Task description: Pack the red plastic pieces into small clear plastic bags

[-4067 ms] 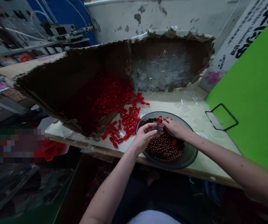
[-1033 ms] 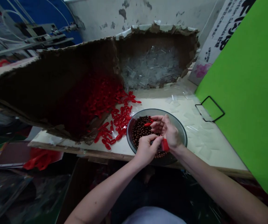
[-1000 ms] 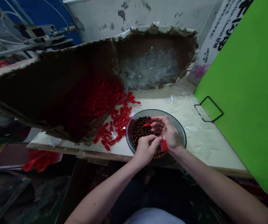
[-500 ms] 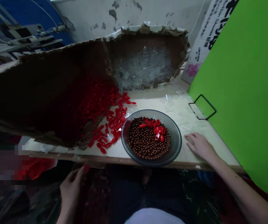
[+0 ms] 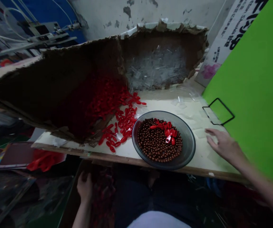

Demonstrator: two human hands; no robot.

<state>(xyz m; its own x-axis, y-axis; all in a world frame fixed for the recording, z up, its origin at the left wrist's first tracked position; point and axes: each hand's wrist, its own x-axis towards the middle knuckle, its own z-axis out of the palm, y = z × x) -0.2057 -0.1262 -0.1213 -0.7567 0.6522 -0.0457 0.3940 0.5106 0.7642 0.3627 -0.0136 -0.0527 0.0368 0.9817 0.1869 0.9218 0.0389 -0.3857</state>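
Flat clear plastic pieces (image 5: 199,133) are lying loose on the pale tabletop (image 5: 160,102), between the bowl and the green board (image 5: 252,82). The right hand (image 5: 218,144) is hovering over or resting on the tabletop just beside them; contact cannot be confirmed. Its thumb and fingers are standing parted, and nothing is showing in its grasp.

The left hand (image 5: 85,186) is hanging below the table edge, over a dark carton (image 5: 70,202) in which reddish items (image 5: 104,193) are lying in shadow. Its fingers are curling loosely with a gap at the thumb; whether it is holding anything cannot be told.

The grey bowl (image 5: 189,144) is sitting near the table edge, holding brown beads (image 5: 149,144), with a cluster of red pieces (image 5: 173,141) resting on top. Loose red ovals (image 5: 127,117) are spilling beside it from the torn cardboard box (image 5: 86,57), whose other compartment is containing a heap of clear plastic (image 5: 157,71).

In this report's judgement, the work is standing between two pieces, with the right hand positioned for picking. The next move appears to be calling for a thumb-and-finger pinch, lifting one thin piece without dragging its neighbours.
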